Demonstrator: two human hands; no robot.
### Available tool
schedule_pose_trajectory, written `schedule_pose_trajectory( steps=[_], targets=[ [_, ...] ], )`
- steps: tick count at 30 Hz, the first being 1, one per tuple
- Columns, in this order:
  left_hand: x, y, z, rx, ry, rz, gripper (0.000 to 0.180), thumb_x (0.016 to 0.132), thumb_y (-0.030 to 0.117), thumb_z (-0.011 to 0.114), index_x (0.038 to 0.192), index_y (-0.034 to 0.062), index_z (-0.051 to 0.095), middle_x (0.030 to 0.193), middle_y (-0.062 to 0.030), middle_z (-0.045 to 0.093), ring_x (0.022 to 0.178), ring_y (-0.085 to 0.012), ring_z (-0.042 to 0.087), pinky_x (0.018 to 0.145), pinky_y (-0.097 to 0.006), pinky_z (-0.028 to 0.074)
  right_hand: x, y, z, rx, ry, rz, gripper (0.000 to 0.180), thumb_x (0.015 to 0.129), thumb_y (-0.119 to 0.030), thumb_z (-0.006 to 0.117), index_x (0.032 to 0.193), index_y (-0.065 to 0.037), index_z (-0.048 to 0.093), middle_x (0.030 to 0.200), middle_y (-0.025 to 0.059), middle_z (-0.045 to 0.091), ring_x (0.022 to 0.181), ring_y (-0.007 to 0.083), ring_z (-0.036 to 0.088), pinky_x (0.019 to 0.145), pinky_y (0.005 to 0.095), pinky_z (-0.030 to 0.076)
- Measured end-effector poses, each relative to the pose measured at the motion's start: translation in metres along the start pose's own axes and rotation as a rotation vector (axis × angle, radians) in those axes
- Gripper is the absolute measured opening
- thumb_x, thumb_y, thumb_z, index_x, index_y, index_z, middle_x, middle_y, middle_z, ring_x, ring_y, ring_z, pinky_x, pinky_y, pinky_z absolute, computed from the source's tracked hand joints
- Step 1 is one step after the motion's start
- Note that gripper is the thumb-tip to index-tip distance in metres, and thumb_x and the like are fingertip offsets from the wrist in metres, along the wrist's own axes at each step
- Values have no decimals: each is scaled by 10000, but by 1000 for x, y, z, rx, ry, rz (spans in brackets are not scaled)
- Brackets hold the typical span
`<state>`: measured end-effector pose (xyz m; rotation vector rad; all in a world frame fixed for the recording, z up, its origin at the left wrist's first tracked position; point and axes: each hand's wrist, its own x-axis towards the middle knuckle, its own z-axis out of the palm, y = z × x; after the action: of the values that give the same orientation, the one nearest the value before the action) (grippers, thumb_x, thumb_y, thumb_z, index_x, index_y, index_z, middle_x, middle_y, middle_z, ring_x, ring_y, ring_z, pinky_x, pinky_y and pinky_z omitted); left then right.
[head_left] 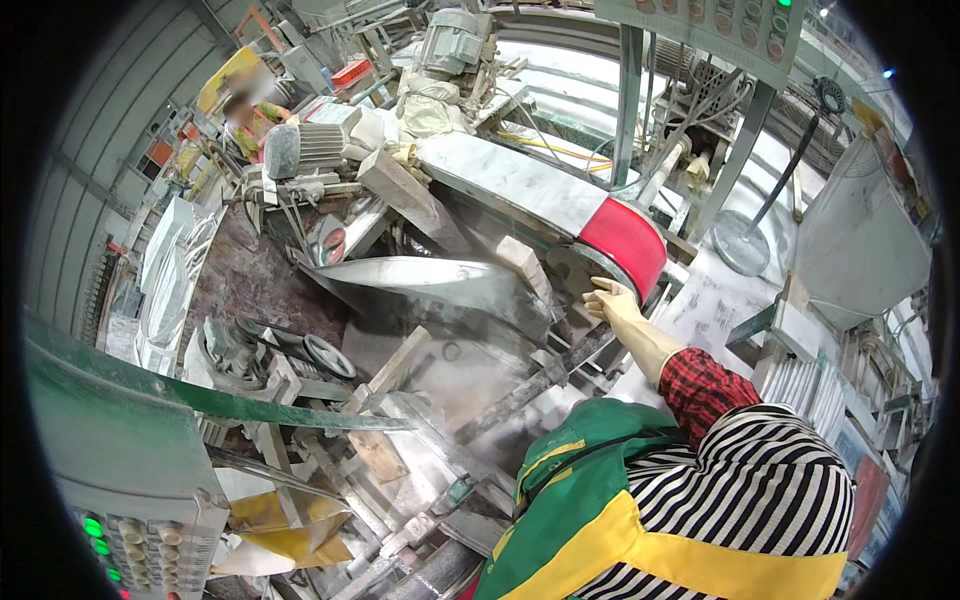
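Bordering a mottled brown surface (245,265), dusty machinery (510,180) fills the grey-walled workshop (100,130).

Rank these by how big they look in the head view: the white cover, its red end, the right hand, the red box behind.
Largest to smallest:
1. White cover
2. Red end
3. Right hand
4. Red box, which looks farther away, so its true size is unsure.

Beyond and left of my right hand (612,302): a grey motor (450,43) and a red crate (350,74). Right of it: a round-based stand (741,245). Far left, nearer me: a button panel (150,548).
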<state>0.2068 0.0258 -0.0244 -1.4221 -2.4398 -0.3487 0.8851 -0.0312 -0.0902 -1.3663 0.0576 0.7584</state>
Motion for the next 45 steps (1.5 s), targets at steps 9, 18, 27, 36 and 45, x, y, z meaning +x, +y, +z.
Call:
schedule_pose_trajectory(
  steps=[9,18,27,36,45],
  targets=[
    [2,1,5,22,-10,-31,545,923,169,631,1410,13,446,1263,-151,581,1165,-252,560,1017,-352,440,3,12,44,-86,-255,26,431,939,-83,554,1366,-64,501,1041,128,683,779,160,660,683,305,574],
    [-2,13,-3,30,-23,-64,566,909,156,641,1418,14,435,1262,-155,582,1168,-260,559,1022,-362,437,-9,41,65,-151,-500,87,492,903,-73,568,1379,12,474,981,147,684,754,155,636,657,294,545],
    [-57,38,-15,-497,-91,-105,589,896,142,650,1425,15,424,1260,-160,582,1171,-267,558,1026,-372,435,-27,105,106,-85,-710,266,445,894,-57,627,1327,-13,533,928,106,689,681,135,626,567,261,533],
    [-103,370,-105,-959,-424,1064,685,739,23,709,1373,-27,455,1406,-255,452,1326,-363,427,1108,-433,334,-116,11,151,-285,-1005,-101,957,887,-324,681,1543,-11,58,1398,220,456,1252,309,481,1049,380,420],
    [-135,445,-113,-909,-868,1489,747,751,30,771,1415,18,428,1466,-257,397,1367,-385,392,1130,-430,318,20,-72,57,56,-15,-599,954,799,111,559,1534,14,-42,1561,190,239,1395,249,343,1148,346,269]
  ],
)
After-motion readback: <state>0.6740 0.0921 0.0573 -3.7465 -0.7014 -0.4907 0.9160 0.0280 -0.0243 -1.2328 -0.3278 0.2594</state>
